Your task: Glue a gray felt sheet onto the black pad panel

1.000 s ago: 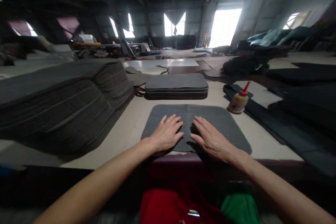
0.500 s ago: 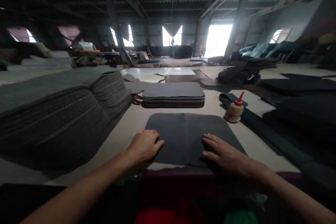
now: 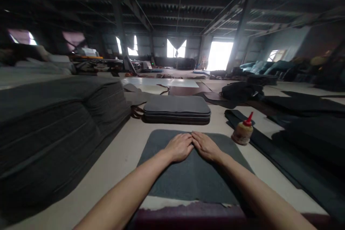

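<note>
Grey felt mat [image 3: 192, 176], laid flat on the counter [image 3: 121, 158] at the near edge, is pressed by the left hand [image 3: 180, 147] and right hand [image 3: 205, 146], palms flat, nothing gripped; judged light, limp, best lifted at corners.

The big fabric stack [image 3: 54, 129] runs off the left edge.

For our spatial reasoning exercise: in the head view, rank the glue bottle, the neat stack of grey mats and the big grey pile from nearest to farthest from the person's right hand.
1. Glue bottle: just right of the right hand, on the table.
2. Stack of grey mats: straight ahead, beyond the mat under both hands.
3. Big grey pile: far left, past the left hand.
</note>
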Demonstrator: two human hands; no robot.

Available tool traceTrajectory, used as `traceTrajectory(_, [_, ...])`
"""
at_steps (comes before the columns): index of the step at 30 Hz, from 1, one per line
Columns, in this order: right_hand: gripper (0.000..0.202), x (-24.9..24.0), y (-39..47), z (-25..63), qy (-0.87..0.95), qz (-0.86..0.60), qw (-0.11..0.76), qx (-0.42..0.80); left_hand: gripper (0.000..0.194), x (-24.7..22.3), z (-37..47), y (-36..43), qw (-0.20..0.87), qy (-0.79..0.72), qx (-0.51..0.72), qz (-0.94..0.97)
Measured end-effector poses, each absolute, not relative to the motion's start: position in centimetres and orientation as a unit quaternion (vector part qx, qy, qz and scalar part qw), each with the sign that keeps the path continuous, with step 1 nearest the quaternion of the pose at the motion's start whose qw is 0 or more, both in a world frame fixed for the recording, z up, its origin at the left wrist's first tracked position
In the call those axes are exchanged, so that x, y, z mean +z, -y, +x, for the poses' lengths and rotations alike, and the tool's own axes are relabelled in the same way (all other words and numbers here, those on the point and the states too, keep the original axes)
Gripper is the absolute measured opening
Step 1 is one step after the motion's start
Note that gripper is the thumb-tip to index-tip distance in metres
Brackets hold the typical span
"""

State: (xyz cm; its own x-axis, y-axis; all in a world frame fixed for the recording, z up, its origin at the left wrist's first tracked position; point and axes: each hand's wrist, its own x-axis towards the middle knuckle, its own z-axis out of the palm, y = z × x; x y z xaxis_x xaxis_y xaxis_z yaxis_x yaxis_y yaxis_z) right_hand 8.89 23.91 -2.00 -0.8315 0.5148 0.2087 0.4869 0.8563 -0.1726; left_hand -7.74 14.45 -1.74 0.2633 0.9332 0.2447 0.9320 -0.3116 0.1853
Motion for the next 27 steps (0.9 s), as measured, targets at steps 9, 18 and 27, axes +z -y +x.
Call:
traceTrajectory(9, [0.062,-3.6,-24.0,9.1,0.947,-0.309,0.082,0.043,0.063,-2.4,-7.9,-15.3,0.031,-0.633,0.144,0.760])
traceTrajectory(18, [0.074,-2.9,-23.4,9.3,0.915,-0.397,0.057,0.035,0.082,-2.2,-9.2,-15.5,0.021,-0.683,0.120,0.720])
traceTrajectory(27, [0.082,-3.9,-22.7,18.9,0.866,-0.497,0.060,-0.017,0.095,-2.0,-12.4,-15.6,0.003,-0.755,0.088,0.649])
